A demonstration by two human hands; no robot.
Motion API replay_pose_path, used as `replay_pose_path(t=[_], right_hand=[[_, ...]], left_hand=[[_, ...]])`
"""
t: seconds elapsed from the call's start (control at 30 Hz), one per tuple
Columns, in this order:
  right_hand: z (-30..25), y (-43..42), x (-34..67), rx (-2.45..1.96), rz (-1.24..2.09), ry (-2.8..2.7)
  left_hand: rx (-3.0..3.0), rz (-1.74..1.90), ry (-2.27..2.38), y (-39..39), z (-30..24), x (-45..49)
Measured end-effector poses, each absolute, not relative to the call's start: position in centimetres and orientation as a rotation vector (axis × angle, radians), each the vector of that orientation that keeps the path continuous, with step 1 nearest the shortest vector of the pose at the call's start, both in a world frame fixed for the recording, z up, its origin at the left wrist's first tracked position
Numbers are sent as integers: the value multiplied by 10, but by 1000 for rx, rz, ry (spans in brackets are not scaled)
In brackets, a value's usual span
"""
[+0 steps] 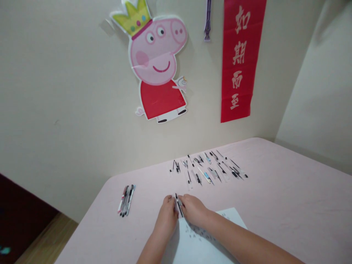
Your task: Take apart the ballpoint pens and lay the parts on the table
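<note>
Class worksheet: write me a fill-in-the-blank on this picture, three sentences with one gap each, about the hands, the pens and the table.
The left hand and the right hand together hold one black-and-clear plastic pen beside a flat sheet of paper coloured ____.
The neat bundle of assembled pens lies on the person's ____ side.
The scattered loose pen parts lie on the pink tablecloth between the hands and the ____.
Missing words: white; left; wall.
</note>
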State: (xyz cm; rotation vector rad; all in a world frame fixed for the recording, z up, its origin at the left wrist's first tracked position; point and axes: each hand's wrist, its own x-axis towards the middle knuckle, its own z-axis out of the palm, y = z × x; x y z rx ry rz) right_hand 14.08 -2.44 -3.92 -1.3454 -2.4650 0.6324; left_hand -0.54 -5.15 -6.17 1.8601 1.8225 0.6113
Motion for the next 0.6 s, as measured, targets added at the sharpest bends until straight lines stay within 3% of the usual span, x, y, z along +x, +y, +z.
replay_pose_path(t=[0.6], right_hand=[[-36, 0, 121, -1563, 479, -2410]], left_hand=[[1895, 674, 1836, -11, -52, 2]])
